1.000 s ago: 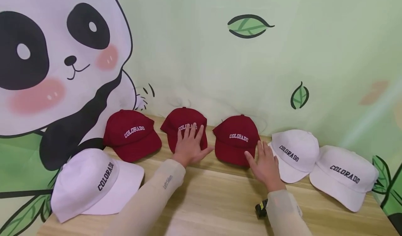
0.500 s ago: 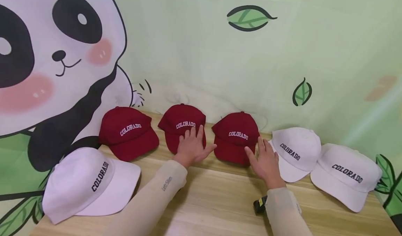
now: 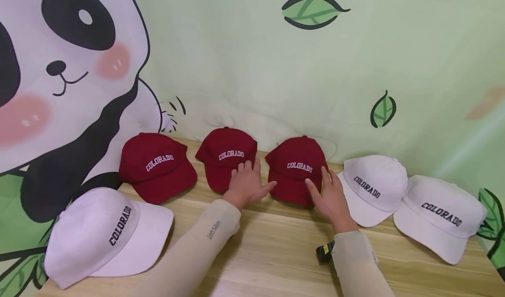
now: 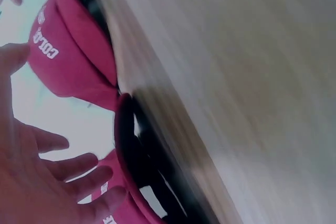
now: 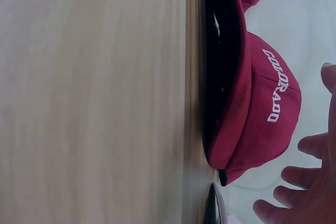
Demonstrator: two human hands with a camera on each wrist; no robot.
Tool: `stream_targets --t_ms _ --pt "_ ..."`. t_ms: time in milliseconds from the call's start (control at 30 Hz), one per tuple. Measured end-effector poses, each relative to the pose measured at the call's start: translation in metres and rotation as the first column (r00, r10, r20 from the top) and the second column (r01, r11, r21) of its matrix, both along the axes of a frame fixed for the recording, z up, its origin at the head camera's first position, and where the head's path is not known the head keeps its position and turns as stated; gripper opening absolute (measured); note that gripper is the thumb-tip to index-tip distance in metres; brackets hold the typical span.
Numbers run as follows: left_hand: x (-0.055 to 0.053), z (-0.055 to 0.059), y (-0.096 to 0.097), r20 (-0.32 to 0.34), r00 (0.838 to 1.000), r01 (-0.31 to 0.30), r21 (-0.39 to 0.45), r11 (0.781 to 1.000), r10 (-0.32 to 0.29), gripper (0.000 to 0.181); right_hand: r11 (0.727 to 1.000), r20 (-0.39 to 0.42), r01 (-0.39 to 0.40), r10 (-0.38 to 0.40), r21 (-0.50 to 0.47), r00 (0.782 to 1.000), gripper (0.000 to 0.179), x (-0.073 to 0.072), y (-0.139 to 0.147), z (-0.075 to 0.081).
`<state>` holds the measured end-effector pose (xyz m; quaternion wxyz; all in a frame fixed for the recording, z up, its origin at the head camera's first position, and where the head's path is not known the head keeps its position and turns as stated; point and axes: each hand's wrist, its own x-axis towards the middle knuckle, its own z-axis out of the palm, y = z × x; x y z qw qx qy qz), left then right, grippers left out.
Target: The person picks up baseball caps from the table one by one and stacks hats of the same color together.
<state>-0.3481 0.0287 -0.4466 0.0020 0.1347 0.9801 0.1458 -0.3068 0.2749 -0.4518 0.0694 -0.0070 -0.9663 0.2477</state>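
On the tabletop (image 3: pixel 268 257) stand three red caps (image 3: pixel 158 167) and three white caps (image 3: pixel 375 189), six in all, in a curved row. The middle red cap (image 3: pixel 222 155) and right red cap (image 3: pixel 296 167) point their brims toward me, long axes running front to back. My left hand (image 3: pixel 247 185), fingers spread, is at the middle one's front right; my right hand (image 3: pixel 330 198), also spread, is at the other's right edge. Whether either touches, I cannot tell.

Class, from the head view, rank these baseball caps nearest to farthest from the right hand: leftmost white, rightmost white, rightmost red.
1. Rightmost red baseball cap: just left of the right hand.
2. Rightmost white baseball cap: far right.
3. Leftmost white baseball cap: far left.
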Motion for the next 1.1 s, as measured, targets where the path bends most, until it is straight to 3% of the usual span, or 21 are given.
stream_targets --t_ms 233,467,733,900,1100 --pt "-0.004 0.003 0.011 0.062 0.998 0.001 0.11 0.994 -0.008 0.09 0.998 0.016 0.026 -0.026 -0.059 1.0 0.085 -0.005 0.001 -0.007" --pt "-0.004 0.003 0.023 0.056 0.998 0.022 0.125 0.992 -0.029 0.087 0.995 0.03 0.055 -0.052 -0.087 0.998 0.086 -0.008 0.0 -0.011" --pt "-0.008 0.0 0.037 0.07 0.996 0.034 0.222 0.975 -0.051 0.085 0.991 0.09 0.078 -0.068 -0.107 0.994 0.086 -0.01 -0.003 -0.009" --pt "-0.013 -0.002 0.044 0.077 0.995 0.038 0.263 0.964 -0.06 0.087 0.991 0.081 0.082 -0.074 -0.102 0.994 0.086 -0.016 -0.003 -0.006" --pt "-0.017 -0.006 0.049 0.133 0.99 0.01 0.308 0.951 -0.053 0.088 0.992 0.096 0.081 -0.072 -0.1 0.993 0.089 -0.02 0.001 -0.007"
